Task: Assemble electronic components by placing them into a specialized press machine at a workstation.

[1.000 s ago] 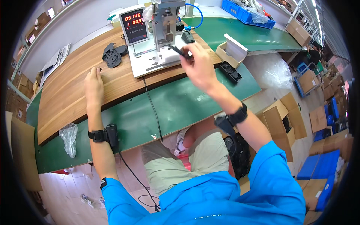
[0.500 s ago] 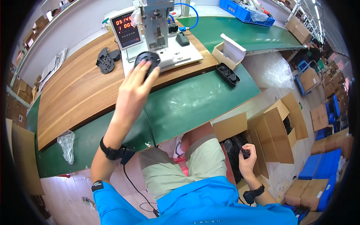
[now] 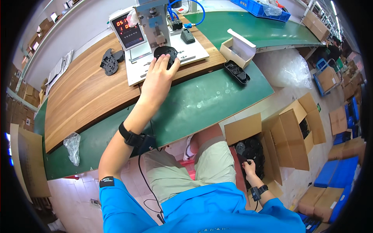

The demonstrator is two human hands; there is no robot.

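Note:
My left hand [image 3: 160, 77] reaches up to the press, its fingers closed on a rounded black plastic housing [image 3: 169, 51] at the white base plate [image 3: 134, 77], just below the press head [image 3: 158, 37]. Low on the right, my right hand [image 3: 250, 169] is closed on a dark plastic part [image 3: 241, 158] over an open cardboard box [image 3: 244, 130]. In that box lie several black plastic parts [image 3: 254, 149]; what exactly the right fingers pinch is partly hidden. Left of the base plate, another black housing piece [image 3: 110, 63] rests on the wooden board [image 3: 85, 93].
A counter box with red digits [image 3: 128, 29] stands beside the press. To its right are a black pedal-like block [image 3: 187, 36], an open white carton [image 3: 237, 50] and a black tray [image 3: 237, 72]. A plastic bag [image 3: 72, 147] lies front left; another open carton [image 3: 289, 130] stands right.
My left hand has moved right with the black housing, bringing it under the press head. My right hand has gone down and slightly left with its dark part. The whole view has shifted a little.

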